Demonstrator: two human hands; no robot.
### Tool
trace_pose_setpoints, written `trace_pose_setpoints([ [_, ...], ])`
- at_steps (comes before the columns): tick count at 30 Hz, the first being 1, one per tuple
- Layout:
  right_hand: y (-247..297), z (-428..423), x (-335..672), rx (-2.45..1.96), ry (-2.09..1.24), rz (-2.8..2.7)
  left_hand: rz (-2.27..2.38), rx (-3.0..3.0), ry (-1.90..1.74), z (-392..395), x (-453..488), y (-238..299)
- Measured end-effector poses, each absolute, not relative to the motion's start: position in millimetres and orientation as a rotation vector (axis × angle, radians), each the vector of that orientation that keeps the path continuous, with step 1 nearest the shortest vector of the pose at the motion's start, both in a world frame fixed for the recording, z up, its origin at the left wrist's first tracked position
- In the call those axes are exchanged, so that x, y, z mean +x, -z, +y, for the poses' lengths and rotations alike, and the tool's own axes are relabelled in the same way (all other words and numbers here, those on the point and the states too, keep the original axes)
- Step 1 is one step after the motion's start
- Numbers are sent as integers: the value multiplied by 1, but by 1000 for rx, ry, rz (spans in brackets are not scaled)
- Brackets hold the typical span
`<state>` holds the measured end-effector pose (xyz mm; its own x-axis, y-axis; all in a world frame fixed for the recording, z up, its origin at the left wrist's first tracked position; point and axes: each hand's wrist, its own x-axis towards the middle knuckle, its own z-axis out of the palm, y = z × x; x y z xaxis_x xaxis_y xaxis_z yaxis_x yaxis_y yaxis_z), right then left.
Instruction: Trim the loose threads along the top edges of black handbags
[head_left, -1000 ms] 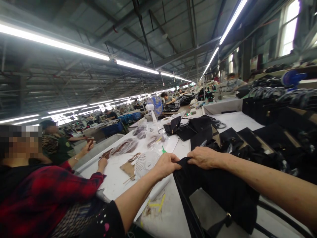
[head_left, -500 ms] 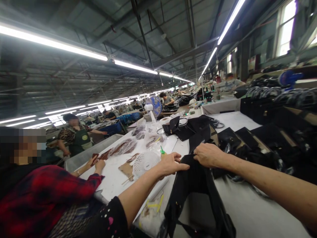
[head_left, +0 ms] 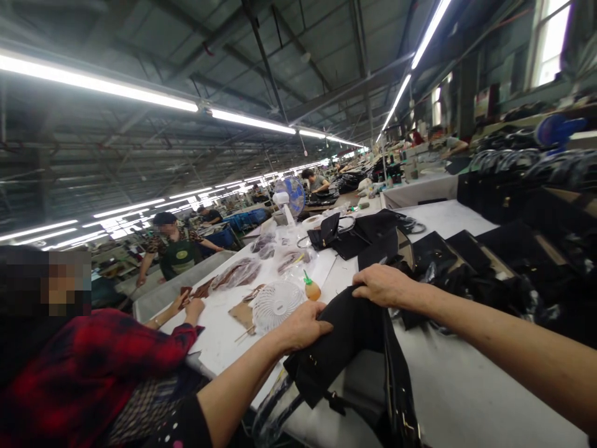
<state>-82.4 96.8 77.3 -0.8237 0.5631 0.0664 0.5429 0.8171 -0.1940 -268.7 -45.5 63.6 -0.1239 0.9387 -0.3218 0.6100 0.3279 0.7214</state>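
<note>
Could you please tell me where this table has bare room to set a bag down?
Bare table lies right of the black bag, and farther off beside the strap coil. Crowded around the white fan and the stacked bags.

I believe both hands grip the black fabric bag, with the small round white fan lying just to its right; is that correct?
Not quite: the head view shows the small round white fan left of the black fabric bag, beside the left hand; the right hand grips the bag too.
</note>
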Motion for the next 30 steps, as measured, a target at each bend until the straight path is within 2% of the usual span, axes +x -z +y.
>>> trace_pose_setpoints([
  [20,-70,114,-71,-695,-507,-2845,1576,1179,-596,-38,-289,-75],
  [30,-73,109,-70,-755,-531,-2817,1805,1453,-485,-31,-291,-72],
])
